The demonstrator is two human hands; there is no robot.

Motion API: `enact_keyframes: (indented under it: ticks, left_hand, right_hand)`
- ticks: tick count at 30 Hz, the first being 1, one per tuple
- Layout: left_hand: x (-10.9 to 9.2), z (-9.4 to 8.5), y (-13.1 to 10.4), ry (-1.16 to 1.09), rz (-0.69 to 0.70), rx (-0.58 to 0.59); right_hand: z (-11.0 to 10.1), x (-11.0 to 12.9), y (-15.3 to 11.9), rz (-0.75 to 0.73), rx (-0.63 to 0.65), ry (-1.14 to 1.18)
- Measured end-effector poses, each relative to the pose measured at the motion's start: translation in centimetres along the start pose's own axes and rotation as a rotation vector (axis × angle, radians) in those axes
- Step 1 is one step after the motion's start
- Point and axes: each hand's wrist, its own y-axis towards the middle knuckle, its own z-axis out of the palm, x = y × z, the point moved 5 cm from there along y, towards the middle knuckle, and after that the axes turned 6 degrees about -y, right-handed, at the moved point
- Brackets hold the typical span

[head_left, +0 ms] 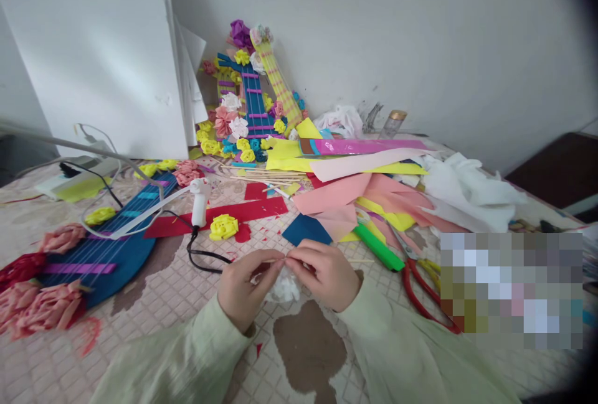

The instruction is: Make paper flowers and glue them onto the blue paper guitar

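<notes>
- The thin pale stick [270,261] is at the centre of the table's near part, between the person's two hands, its long axis running roughly from 9 to 3 o'clock.
- A stick end [362,261] shows past the right hand at 3 o'clock, on nearly the same line; whether it is the same piece cannot be told.
- The left hand [240,282] pinches the stick between thumb and forefinger, its fingertips pointing to about 2 o'clock.
- The right hand [329,273] has thumb and forefinger pressed together beside the left fingertips, pointing to about 10 o'clock; what lies inside that pinch is hidden.
- Both forearms, in pale green sleeves [196,348], slant inward from about 7 and 5 o'clock, with the wrists low over the patterned tabletop [261,373].
- A crumpled white piece [284,287] sits just below the fingertips, at 6 o'clock; resting or hanging cannot be told.
- From the hands, a yellow paper rose [224,227] and a white glue gun [199,203] lie toward 10 o'clock, and a blue paper sheet [303,230] is near at 1.
- Red-handled scissors [413,286] lie toward 3 to 4 o'clock, blades toward 11.
- A flower-trimmed blue guitar [126,261] lies at 9 o'clock.
</notes>
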Motion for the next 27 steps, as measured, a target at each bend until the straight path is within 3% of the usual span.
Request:
enact_keyframes:
  ticks: [7, 17, 27]
  left_hand:
    - [1.0, 0.5, -0.2, -0.076, -0.137, 0.048]
    - [0.7, 0.7, -0.2, -0.144, -0.124, 0.073]
    - [1.6, 0.7, -0.5, -0.249, -0.236, 0.049]
  right_hand:
    - [-0.1, -0.3, 0.0, 0.095, -0.042, 0.103]
    - [0.2, -1.1, -0.2, 0.269, -0.043, 0.305]
    - [0.1, -1.0, -0.1, 0.187, 0.049, 0.182]
